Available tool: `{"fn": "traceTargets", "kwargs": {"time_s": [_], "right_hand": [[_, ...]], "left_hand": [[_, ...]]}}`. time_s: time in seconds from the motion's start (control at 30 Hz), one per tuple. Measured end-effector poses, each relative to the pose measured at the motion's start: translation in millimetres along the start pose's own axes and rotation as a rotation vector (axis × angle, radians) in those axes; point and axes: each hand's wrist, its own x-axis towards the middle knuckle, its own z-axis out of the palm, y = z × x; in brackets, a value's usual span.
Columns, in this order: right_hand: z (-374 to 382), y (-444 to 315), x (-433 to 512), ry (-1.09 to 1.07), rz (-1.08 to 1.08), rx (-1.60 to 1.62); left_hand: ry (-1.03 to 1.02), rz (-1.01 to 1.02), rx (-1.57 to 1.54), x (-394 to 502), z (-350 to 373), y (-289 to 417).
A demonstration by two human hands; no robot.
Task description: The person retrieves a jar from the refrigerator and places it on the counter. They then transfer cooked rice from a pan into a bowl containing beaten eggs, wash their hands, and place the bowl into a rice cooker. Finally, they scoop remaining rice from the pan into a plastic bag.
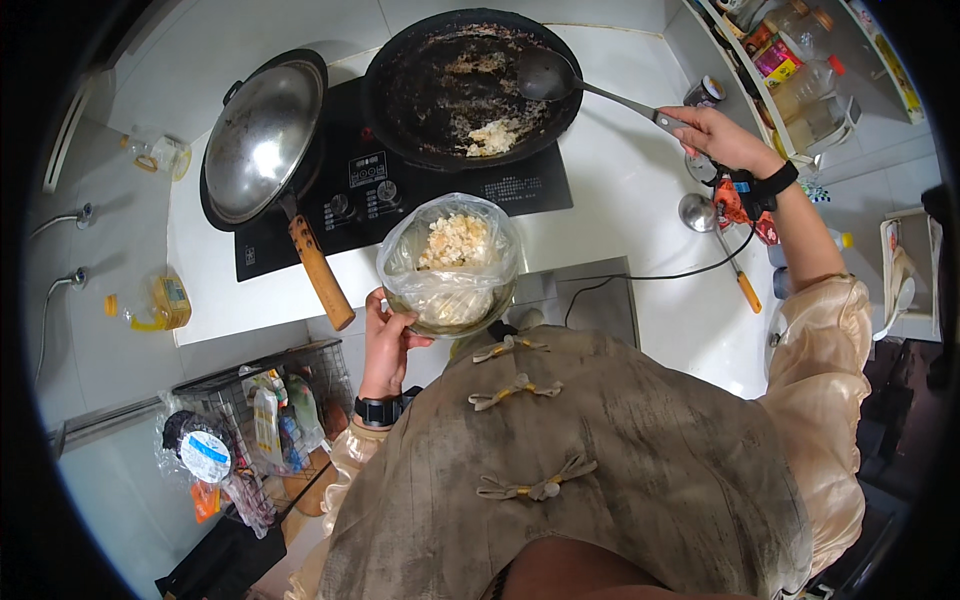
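Note:
My left hand (390,337) grips the rim of a bowl (495,311) lined with a clear plastic bag (397,251). Pale, crumbly food that looks like fried rice (457,241) fills the bag, close to my body and below the cooktop's front edge. With my right hand (720,135) I hold the grey handle of a dark cooking spatula (551,75). Its broad head is over the right part of a large black wok (420,90). A small clump of the same food (492,138) lies near the wok's front side, among browned residue.
A second wok under a domed metal lid (262,142) stands left on the black induction cooktop (540,191), its wooden handle (322,274) jutting forward. A ladle (699,214) lies on the white counter at right, near a black cable (675,276). Oil bottles (171,304) stand left; shelves hold jars.

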Motion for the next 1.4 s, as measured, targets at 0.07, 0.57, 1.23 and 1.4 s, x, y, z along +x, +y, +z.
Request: {"fn": "traceTargets", "kwargs": {"time_s": [0.07, 0.57, 1.23, 1.4], "right_hand": [[9.7, 6.3, 4.8, -0.016, 0.033, -0.016], [34.0, 8.9, 15.7, -0.068, -0.087, -0.115], [77.1, -20.5, -21.3, 0.206, -0.631, -0.325], [85.5, -41.2, -58.1, 0.283, -0.555, -0.776]], "left_hand": [[0.005, -0.002, 0.007, -0.2, 0.9, 0.8], [0.086, -0.085, -0.037, 6.3, 23.3, 10.0], [0.143, -0.068, 0.002, 11.9, 35.4, 11.2], [0.120, -0.046, -0.012, 8.6, 31.2, 6.7]]}}
